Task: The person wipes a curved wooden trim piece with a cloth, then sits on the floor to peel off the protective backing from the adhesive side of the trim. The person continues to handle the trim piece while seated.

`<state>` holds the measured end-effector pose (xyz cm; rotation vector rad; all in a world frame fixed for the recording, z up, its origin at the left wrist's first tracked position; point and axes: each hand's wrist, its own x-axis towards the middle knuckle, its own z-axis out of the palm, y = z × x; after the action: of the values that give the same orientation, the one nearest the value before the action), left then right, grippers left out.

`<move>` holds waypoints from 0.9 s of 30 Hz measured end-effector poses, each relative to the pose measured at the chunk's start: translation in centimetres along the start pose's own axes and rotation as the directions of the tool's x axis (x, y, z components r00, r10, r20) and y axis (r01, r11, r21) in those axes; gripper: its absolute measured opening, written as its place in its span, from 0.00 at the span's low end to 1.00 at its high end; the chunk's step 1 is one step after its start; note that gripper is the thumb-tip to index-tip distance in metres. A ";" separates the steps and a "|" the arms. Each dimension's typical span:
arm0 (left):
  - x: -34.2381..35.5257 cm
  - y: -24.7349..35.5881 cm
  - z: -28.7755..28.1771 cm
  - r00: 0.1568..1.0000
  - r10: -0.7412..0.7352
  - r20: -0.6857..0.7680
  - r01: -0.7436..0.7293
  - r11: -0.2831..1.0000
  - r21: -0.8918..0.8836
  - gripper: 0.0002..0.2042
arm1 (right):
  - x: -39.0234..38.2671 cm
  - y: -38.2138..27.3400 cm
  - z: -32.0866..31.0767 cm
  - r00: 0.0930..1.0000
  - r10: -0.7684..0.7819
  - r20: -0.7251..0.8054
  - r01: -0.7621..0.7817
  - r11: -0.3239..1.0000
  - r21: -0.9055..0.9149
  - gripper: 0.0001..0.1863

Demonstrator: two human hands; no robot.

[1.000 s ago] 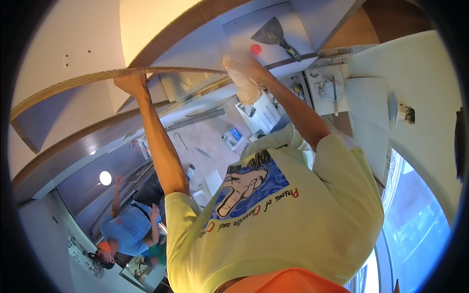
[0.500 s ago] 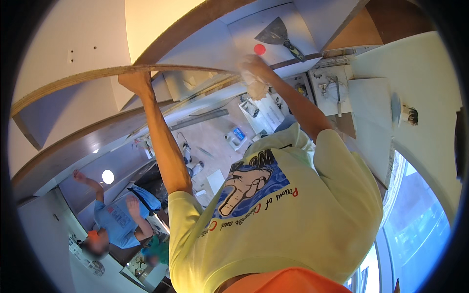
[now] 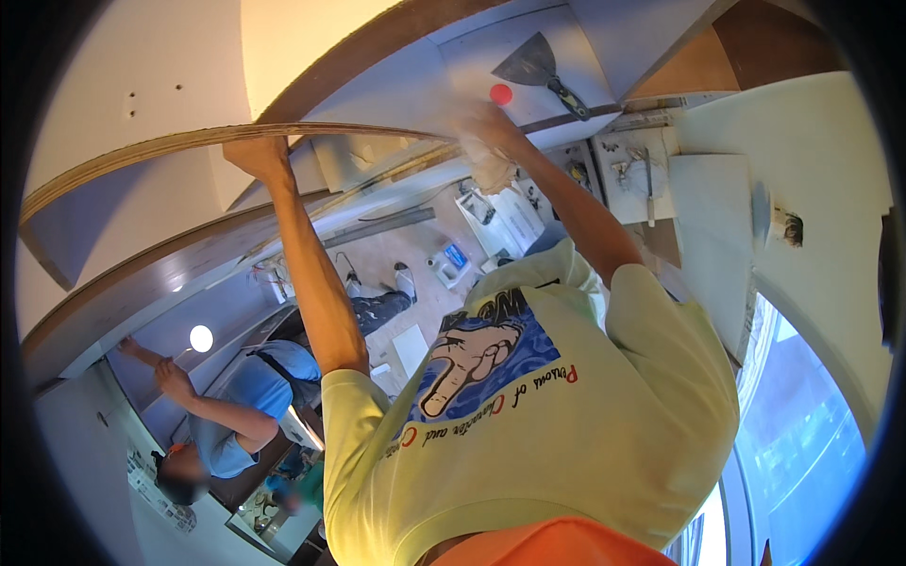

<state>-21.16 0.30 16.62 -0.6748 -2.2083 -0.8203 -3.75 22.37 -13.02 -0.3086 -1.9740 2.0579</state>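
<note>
My left hand (image 3: 257, 158) is closed at the plywood edge of a pale panel (image 3: 326, 128), its fingers partly hidden behind the board. Smeared by motion, my right hand (image 3: 483, 124) is bunched around a crumpled, pale rag (image 3: 491, 170) near the right end of that edge. Just beyond it, a wide putty knife (image 3: 530, 68) with a dark handle lies in a white cabinet compartment (image 3: 472, 52). A red round spot (image 3: 501, 94) shows beside the blade.
A co-worker in a blue shirt (image 3: 231, 415) reaches up at the lower left, near another person in green (image 3: 308, 487). Boxes and a white board (image 3: 411, 349) lie on the floor below. A wall opening with wires (image 3: 788, 226) and a window (image 3: 802, 424) are at right.
My right hand and the rag have shifted slightly left; my left hand stays at the panel edge. The co-worker in blue has turned and raised both arms toward the wall, legs now showing.
</note>
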 end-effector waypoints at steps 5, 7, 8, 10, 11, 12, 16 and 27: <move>0.4 -0.4 0.4 0.998 -0.029 -0.047 0.027 0.999 -0.042 0.12 | 2.6 1.5 -0.2 0.992 0.125 0.013 -0.109 0.908 -0.405 0.13; 0.1 -0.5 0.1 0.999 -0.002 -0.043 0.001 1.000 -0.027 0.12 | 2.7 1.4 -0.4 0.984 0.176 0.028 -0.165 0.960 -0.226 0.13; 0.1 -0.5 0.0 0.998 0.037 -0.049 -0.038 0.999 -0.017 0.12 | 2.7 1.2 -0.7 0.999 -0.044 0.013 0.046 0.959 -0.280 0.13; -0.1 -0.5 -0.4 1.000 -0.017 0.025 0.016 1.000 0.017 0.11 | 2.3 0.8 -0.9 0.942 -0.319 0.108 0.336 0.878 -0.341 0.13; -0.1 -0.4 -0.5 0.992 -0.097 0.083 0.094 0.995 0.037 0.11 | 1.7 0.6 -0.8 0.954 -0.258 0.155 0.300 0.846 -0.440 0.13; 0.0 -0.4 -0.5 0.970 -0.227 0.091 0.222 0.973 0.062 0.10 | 1.8 0.4 -0.9 0.967 -0.154 0.204 0.245 0.790 -0.562 0.13; 0.3 0.0 -0.2 0.994 -0.112 -0.004 0.110 0.982 -0.154 0.06 | 0.8 0.0 -0.8 0.909 0.338 0.243 0.000 0.585 -0.811 0.13; 0.3 -0.6 -0.2 0.971 -0.232 0.054 0.237 0.961 -0.143 0.10 | 3.0 -3.5 -3.2 0.970 0.202 0.136 -0.151 0.938 -0.313 0.23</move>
<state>-21.66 -0.20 16.79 -0.5065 -2.3066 -1.1098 -5.29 26.46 -9.61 -0.4010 -2.4507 1.9354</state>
